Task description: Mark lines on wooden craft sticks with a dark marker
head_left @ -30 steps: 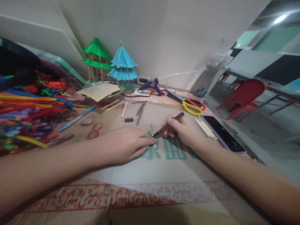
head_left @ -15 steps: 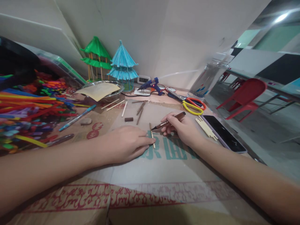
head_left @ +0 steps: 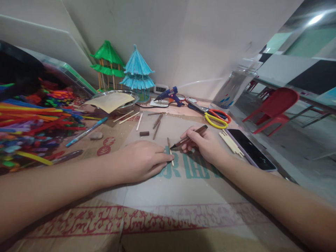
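My right hand (head_left: pixel 201 141) is closed around a brown marker pen (head_left: pixel 187 137), its dark tip touching a short wooden stick (head_left: pixel 169 146). The stick lies on the covered tabletop; its far part is brown and its near end pale. My left hand (head_left: pixel 145 157) reaches in from the left and holds the near part of the stick down with its fingertips. The marker's brown cap (head_left: pixel 144 133) lies beyond my left hand. Several brown-coloured sticks (head_left: pixel 156 122) rest near the cap, with pale sticks (head_left: pixel 129 118) to their left.
Pale sticks (head_left: pixel 231 142) and a phone (head_left: pixel 250 148) lie right of my right hand. Scissors (head_left: pixel 216 118), a blue glue gun (head_left: pixel 170 95), and green (head_left: pixel 107 63) and blue (head_left: pixel 138 68) pavilion models stand farther back. Colourful pipe cleaners (head_left: pixel 28 119) crowd the left; a plastic container (head_left: pixel 233 87) stands right.
The marker tip has moved slightly toward me along the stick, and the brown part reaches nearer my left fingertips. My left hand stays in place.
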Tool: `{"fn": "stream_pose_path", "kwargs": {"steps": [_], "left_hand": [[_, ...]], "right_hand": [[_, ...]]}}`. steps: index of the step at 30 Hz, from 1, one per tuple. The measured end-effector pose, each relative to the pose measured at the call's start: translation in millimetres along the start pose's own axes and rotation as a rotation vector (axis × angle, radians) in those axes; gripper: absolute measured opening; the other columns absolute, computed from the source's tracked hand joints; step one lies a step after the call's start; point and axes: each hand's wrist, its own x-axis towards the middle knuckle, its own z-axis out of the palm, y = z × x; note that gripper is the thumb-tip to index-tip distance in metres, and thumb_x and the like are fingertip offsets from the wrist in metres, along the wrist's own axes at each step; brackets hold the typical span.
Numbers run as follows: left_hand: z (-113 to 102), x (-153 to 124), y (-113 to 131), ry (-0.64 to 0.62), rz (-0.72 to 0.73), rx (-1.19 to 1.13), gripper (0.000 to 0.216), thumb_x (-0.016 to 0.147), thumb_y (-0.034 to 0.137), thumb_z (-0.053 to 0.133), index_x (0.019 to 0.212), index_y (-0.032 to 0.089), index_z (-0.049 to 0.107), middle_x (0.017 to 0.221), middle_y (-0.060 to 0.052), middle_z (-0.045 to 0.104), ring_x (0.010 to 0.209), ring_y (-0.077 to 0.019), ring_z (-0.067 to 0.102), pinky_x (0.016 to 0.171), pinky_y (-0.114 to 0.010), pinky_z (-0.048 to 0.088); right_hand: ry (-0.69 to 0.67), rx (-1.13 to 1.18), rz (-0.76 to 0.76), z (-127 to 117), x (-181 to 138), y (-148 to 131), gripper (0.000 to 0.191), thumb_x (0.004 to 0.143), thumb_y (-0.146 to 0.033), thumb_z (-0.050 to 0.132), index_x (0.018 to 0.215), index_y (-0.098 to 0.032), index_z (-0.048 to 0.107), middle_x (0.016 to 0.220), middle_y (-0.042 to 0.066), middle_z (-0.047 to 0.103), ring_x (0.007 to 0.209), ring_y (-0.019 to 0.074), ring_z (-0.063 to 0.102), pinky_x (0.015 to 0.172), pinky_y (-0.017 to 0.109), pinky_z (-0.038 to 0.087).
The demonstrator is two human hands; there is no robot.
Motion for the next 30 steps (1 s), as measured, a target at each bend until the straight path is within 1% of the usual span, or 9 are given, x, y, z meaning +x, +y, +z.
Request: {"fn": "stream_pose_path", "kwargs": {"steps": [3, 6, 9, 13, 16, 22, 27, 30], "left_hand": [[0.1, -0.3, -0.4, 0.005, 0.001, -0.006, 0.029, 0.101, 0.027, 0.046, 0.117, 0.022, 0.069, 0.084, -0.004, 0.069, 0.076, -0.0179, 0.064, 0.07, -0.03, 0.047], [0.2, -0.7, -0.4, 0.0, 0.0, -0.01, 0.029, 0.1, 0.027, 0.047, 0.118, 0.022, 0.069, 0.084, -0.004, 0.07, 0.077, -0.0181, 0.065, 0.07, -0.03, 0.048], [0.4, -0.6, -0.2, 0.012, 0.002, 0.0, 0.028, 0.101, 0.027, 0.047, 0.117, 0.022, 0.069, 0.085, -0.004, 0.07, 0.077, -0.0184, 0.065, 0.07, -0.031, 0.047], [0.1, -0.3, 0.1, 0.007, 0.004, 0.007, 0.028, 0.101, 0.027, 0.046, 0.117, 0.023, 0.069, 0.083, -0.003, 0.069, 0.076, -0.0187, 0.065, 0.069, -0.031, 0.046], [-0.3, -0.4, 0.5, 0.0, 0.008, 0.007, 0.028, 0.101, 0.027, 0.046, 0.116, 0.022, 0.069, 0.082, -0.003, 0.069, 0.075, -0.0183, 0.064, 0.068, -0.03, 0.046], [0.1, -0.9, 0.2, 0.009, 0.01, 0.006, 0.028, 0.1, 0.026, 0.046, 0.116, 0.022, 0.069, 0.082, -0.003, 0.069, 0.074, -0.019, 0.064, 0.068, -0.031, 0.045], [0.7, -0.8, 0.2, 0.008, 0.009, 0.015, 0.028, 0.101, 0.027, 0.046, 0.117, 0.022, 0.068, 0.082, -0.003, 0.069, 0.075, -0.0188, 0.064, 0.068, -0.031, 0.045], [0.0, -1.0, 0.5, 0.014, 0.014, 0.014, 0.027, 0.101, 0.027, 0.046, 0.117, 0.022, 0.068, 0.082, -0.003, 0.069, 0.074, -0.0186, 0.064, 0.068, -0.03, 0.045]], "right_hand": [[0.051, 0.054, 0.001, 0.8, 1.8, 2.5, 0.03, 0.09, -0.047, 0.061, 0.09, -0.017, 0.064, 0.069, 0.003, 0.071, 0.056, 0.0121, 0.064, 0.058, 0.025, 0.053], [0.065, 0.064, -0.008, 0.8, 3.7, 4.8, 0.032, 0.089, -0.049, 0.062, 0.093, -0.017, 0.065, 0.071, 0.003, 0.07, 0.056, 0.0116, 0.062, 0.062, 0.028, 0.057], [0.051, 0.046, -0.01, 0.3, 4.3, 4.9, 0.031, 0.09, -0.048, 0.061, 0.091, -0.017, 0.065, 0.07, 0.003, 0.071, 0.056, 0.0122, 0.063, 0.059, 0.026, 0.054], [0.017, -0.029, -0.016, 0.0, 3.2, 2.1, 0.029, 0.092, -0.042, 0.058, 0.083, -0.016, 0.066, 0.063, 0.003, 0.07, 0.053, 0.0115, 0.062, 0.053, 0.022, 0.047], [-0.011, -0.049, -0.023, -0.3, 1.7, -0.2, 0.027, 0.091, -0.038, 0.056, 0.078, -0.016, 0.065, 0.061, 0.003, 0.069, 0.052, 0.0112, 0.061, 0.05, 0.021, 0.044], [-0.049, -0.066, 0.0, -1.1, -0.8, -1.6, 0.025, 0.091, -0.036, 0.055, 0.077, -0.017, 0.065, 0.058, 0.002, 0.069, 0.049, 0.0107, 0.059, 0.046, 0.02, 0.039], [-0.021, -0.009, -0.033, -1.2, 2.4, 3.7, 0.026, 0.093, -0.039, 0.055, 0.082, -0.017, 0.064, 0.065, 0.003, 0.07, 0.054, 0.0118, 0.064, 0.053, 0.021, 0.046], [-0.012, 0.005, -0.032, -2.0, 3.9, 5.9, 0.026, 0.093, -0.041, 0.056, 0.084, -0.017, 0.063, 0.067, 0.003, 0.071, 0.055, 0.012, 0.065, 0.053, 0.022, 0.047]]}}
